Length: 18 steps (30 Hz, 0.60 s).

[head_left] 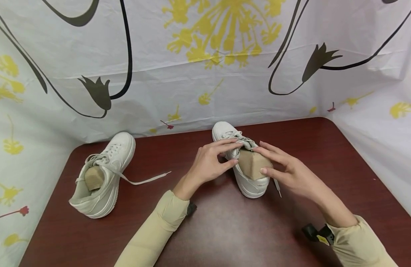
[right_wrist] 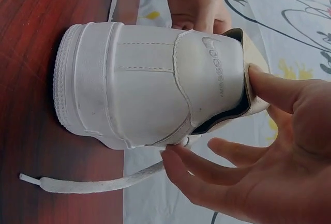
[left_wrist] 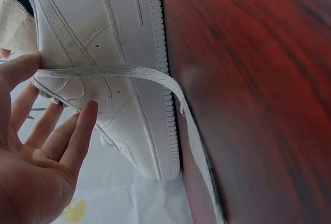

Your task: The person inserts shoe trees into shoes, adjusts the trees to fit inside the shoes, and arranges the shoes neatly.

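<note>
A white lace-up sneaker (head_left: 252, 187) stands on the table to the right of the middle, toe pointing away, with a brown cardboard insert (head_left: 253, 163) filling its opening. My left hand (head_left: 210, 159) is at the sneaker's left side, its thumb at the collar edge by a lace (left_wrist: 139, 72) and its fingers loosely spread toward the tongue. From the right, my right hand (head_left: 292, 172) rests its thumb (right_wrist: 269, 87) on the insert just above the heel. Its other fingers reach along the sneaker's far side, extended and apart.
Another white sneaker (head_left: 115, 163) stands at the left of the dark red table (head_left: 222, 233), with a brown insert (head_left: 94, 178) inside and a loose lace (head_left: 152, 180) trailing right. A patterned white cloth (head_left: 152, 44) hangs behind the table and along both sides.
</note>
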{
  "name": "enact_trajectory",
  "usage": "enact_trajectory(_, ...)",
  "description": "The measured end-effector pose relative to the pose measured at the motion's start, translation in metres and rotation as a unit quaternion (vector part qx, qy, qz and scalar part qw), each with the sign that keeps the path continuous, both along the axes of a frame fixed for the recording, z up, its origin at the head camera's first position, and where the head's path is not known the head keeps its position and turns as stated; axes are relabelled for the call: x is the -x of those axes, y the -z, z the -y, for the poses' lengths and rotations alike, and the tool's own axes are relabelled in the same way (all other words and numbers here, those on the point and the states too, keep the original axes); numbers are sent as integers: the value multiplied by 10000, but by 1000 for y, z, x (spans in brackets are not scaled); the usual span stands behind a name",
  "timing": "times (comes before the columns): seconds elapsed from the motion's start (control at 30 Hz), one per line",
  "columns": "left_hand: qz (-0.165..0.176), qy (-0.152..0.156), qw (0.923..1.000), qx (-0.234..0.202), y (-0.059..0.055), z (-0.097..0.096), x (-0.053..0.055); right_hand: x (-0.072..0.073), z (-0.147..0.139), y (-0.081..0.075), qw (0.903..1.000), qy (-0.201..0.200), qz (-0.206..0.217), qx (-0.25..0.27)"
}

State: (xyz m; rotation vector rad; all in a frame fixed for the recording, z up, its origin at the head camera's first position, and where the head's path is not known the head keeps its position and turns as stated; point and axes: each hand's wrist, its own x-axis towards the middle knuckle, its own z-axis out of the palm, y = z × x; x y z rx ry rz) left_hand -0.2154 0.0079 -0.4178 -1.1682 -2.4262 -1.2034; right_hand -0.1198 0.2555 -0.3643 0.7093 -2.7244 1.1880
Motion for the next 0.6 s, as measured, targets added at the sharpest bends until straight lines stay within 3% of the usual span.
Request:
enact_trajectory(0.37,132,30,9999,101,0,0,1,12,8,11,9960,557,-391,-575)
enact_trajectory(0.6,231,-13,9997,83,0,0,1,18,6,12,9987,359,-245,-276)
